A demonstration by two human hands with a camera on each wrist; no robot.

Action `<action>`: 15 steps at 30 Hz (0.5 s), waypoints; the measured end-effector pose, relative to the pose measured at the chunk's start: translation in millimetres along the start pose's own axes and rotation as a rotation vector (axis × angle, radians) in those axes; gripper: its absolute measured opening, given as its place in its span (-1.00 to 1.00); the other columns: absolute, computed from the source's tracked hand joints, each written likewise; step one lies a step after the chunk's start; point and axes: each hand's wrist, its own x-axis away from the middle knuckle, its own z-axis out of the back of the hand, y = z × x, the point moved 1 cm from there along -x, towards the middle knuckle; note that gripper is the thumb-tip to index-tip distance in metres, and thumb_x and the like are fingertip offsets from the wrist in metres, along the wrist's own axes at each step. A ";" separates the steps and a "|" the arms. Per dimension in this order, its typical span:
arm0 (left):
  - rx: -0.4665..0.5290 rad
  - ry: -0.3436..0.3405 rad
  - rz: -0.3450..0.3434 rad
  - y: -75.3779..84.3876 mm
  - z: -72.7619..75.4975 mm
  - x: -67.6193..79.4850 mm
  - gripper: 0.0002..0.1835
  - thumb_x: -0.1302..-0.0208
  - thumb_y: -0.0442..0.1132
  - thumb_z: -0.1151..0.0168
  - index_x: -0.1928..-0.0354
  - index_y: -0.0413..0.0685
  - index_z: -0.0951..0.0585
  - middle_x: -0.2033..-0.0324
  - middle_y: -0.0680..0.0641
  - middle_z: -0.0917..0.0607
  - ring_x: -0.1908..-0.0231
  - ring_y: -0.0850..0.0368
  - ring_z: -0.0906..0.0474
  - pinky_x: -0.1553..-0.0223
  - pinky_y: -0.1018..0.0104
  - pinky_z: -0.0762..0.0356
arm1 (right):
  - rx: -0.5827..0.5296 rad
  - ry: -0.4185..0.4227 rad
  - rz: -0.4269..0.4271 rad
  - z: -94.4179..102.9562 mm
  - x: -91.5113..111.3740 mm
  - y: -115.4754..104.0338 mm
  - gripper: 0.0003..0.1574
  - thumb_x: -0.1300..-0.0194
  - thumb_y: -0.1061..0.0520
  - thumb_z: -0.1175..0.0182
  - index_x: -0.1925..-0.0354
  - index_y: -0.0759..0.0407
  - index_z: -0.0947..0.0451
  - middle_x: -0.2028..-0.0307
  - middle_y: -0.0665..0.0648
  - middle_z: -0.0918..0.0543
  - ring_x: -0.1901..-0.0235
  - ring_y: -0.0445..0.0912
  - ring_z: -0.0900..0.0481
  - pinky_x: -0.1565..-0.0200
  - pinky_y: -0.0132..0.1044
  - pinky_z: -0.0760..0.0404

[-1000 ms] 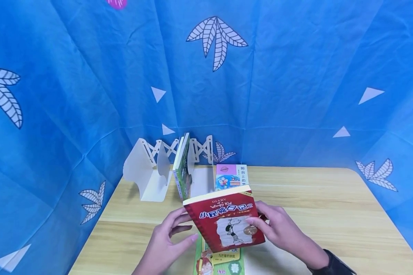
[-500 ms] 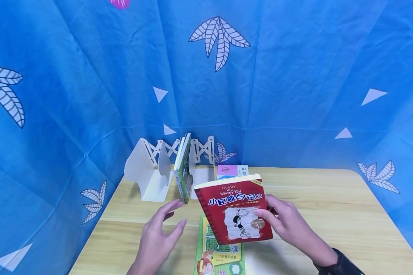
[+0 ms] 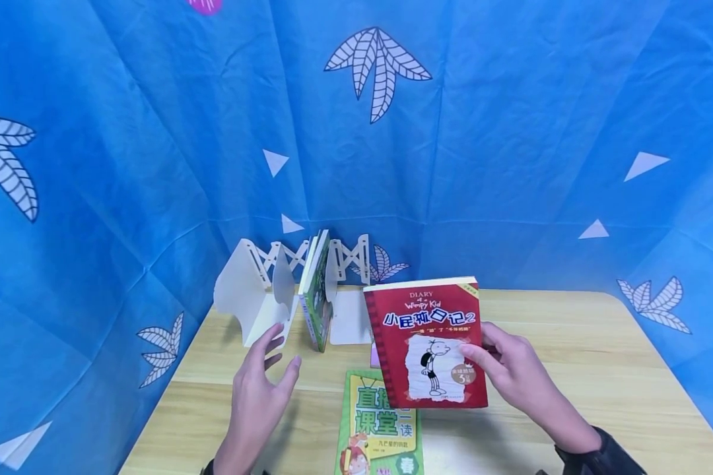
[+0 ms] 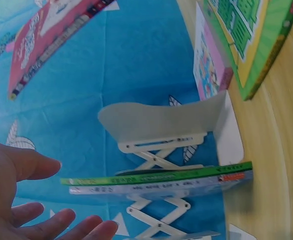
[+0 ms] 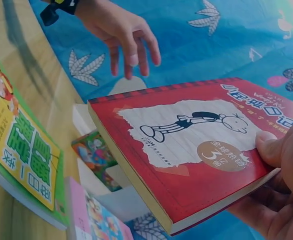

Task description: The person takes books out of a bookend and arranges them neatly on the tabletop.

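My right hand [image 3: 513, 363] grips a red Wimpy Kid book [image 3: 418, 369] by its right edge, thumb on the front cover and fingers behind. The book is held up above the table, cover facing me. My left hand [image 3: 261, 389] hovers to the left, fingers apart and touching nothing. Beyond the left hand stands a white expandable bookend rack [image 3: 237, 290], with thin green-covered books [image 3: 316, 297] upright in one of its sections. Below the red book lies a green and yellow book [image 3: 374, 429]. Behind it a pink book [image 4: 209, 65] is mostly hidden in the head view.
The wooden table [image 3: 594, 369] extends to the right of my hands. A blue patterned cloth [image 3: 511, 165] hangs behind the table and along its sides.
My left hand has let go of the red book and drawn back to the left. My right hand has carried the book right and upward, uncovering more of the green book.
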 end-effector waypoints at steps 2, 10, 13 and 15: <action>0.011 -0.016 0.036 -3.6 -1.3 -2.5 -0.28 -0.14 -0.53 -0.45 -0.38 -0.22 -0.46 -0.25 -0.26 -0.66 -0.15 -0.21 -0.70 -0.02 -0.01 -0.79 | 0.012 0.011 -0.012 2.6 -0.2 1.8 -0.69 -0.29 0.37 -0.36 0.00 0.27 -0.64 0.28 0.15 -0.85 0.40 -0.41 -0.69 0.36 -0.57 -0.72; -0.005 -0.055 0.091 -12.1 -6.1 -7.3 -0.27 -0.22 -0.48 -0.42 -0.44 -0.22 -0.40 -0.29 -0.29 -0.63 -0.19 -0.24 -0.68 -0.06 -0.01 -0.78 | 0.051 0.016 -0.127 14.5 -2.0 9.0 -0.69 -0.35 0.27 -0.36 -0.05 0.29 -0.63 0.26 0.18 -0.84 0.41 -0.39 -0.67 0.39 -0.46 -0.74; -0.008 -0.072 0.108 -13.9 -7.9 -9.1 -0.27 -0.24 -0.47 -0.41 -0.45 -0.22 -0.39 -0.31 -0.30 -0.61 -0.21 -0.24 -0.66 -0.09 -0.03 -0.77 | 0.059 0.009 -0.188 19.7 -3.0 12.7 -0.65 -0.37 0.22 -0.35 -0.08 0.30 -0.61 0.23 0.20 -0.84 0.39 -0.38 -0.69 0.36 -0.44 -0.76; -0.013 -0.084 0.120 -15.1 -9.1 -10.5 -0.27 -0.25 -0.45 -0.40 -0.46 -0.22 -0.38 -0.32 -0.30 -0.60 -0.22 -0.25 -0.65 -0.10 -0.04 -0.76 | 0.065 0.002 -0.228 23.0 -3.9 15.8 -0.63 -0.39 0.17 -0.35 -0.11 0.30 -0.60 0.21 0.21 -0.84 0.39 -0.34 -0.71 0.34 -0.44 -0.76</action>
